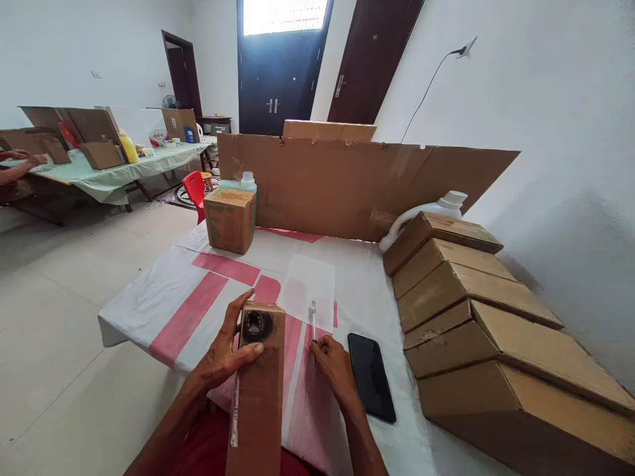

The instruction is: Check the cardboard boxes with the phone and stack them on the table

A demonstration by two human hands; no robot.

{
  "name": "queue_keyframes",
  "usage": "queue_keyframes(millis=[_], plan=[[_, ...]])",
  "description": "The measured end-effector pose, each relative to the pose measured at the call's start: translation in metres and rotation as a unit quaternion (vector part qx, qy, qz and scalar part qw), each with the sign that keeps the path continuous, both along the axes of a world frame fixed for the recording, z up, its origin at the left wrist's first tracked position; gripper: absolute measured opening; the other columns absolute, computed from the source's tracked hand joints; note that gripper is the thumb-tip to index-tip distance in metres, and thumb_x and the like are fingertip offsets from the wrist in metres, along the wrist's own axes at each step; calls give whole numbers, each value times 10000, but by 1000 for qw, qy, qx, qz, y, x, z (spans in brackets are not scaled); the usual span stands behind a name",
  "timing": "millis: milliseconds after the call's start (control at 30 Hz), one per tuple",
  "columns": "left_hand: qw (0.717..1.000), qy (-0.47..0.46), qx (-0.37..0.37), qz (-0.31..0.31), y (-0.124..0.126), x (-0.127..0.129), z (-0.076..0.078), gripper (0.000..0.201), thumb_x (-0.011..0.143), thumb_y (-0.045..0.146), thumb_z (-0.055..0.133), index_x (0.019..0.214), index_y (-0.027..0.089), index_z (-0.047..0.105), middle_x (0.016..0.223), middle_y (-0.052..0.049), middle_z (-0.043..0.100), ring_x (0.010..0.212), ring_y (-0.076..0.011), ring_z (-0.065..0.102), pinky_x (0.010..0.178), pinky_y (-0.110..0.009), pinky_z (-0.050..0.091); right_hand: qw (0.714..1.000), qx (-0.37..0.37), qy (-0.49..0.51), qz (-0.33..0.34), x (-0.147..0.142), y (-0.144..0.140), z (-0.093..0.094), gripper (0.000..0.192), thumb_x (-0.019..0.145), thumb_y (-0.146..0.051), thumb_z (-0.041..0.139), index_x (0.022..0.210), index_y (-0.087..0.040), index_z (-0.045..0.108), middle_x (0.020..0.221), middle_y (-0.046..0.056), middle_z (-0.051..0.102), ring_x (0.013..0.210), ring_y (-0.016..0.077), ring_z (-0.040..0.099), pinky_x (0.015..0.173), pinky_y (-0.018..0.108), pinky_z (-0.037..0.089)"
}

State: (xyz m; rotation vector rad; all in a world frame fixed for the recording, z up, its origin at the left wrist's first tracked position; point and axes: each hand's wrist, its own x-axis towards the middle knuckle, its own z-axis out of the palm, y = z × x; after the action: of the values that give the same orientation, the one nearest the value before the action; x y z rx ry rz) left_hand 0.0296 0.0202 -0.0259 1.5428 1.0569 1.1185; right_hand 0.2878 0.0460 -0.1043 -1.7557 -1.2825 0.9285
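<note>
Left hand (225, 354) gripping tall cardboard box (258, 390) at its top, beside dark round hole (254, 324); box upright, near edge of surface (163, 297). Right hand (333, 363) pinching pen (313, 320), tip down just right of box. Black phone (371, 375) right of right hand. No marks written yet, seemingly.

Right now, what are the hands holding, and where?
The left hand holds the tall cardboard box by its upper left side, near the round hole. The right hand touches the pen's lower end on the table.
</note>
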Motion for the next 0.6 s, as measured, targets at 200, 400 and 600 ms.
queue_keyframes(millis=[200, 400, 600], plan=[[999, 24, 26, -6, 5, 1, 2, 798, 803, 504, 780, 1487, 277, 438, 1540, -123, 442, 1421, -365, 460, 1168, -513, 428, 954, 90, 286, 20, -17, -27, 62, 404, 831, -627, 672, 920, -247, 567, 768, 30, 694, 603, 176, 640, 490, 269, 449], [998, 46, 44, -23, 5, 4, 5, 960, 728, 465, 866, 1524, 270, 365, 1548, -147, 402, 1467, -381, 406, 1207, -540, 380, 878, 147, 440, 119, -56, -42, 109, 230, 839, -426, 809, 919, -231, 716, 662, 11, 702, 555, 132, 584, 484, 233, 434], [998, 53, 29, -20, 7, 9, 9, 949, 704, 382, 887, 1494, 265, 375, 1530, -146, 426, 1441, -378, 437, 1208, -551, 378, 916, 160, 346, 127, -66, -40, 99, 201, 863, -381, 790, 970, -224, 723, 664, -7, 686, 557, 150, 602, 562, 287, 506]])
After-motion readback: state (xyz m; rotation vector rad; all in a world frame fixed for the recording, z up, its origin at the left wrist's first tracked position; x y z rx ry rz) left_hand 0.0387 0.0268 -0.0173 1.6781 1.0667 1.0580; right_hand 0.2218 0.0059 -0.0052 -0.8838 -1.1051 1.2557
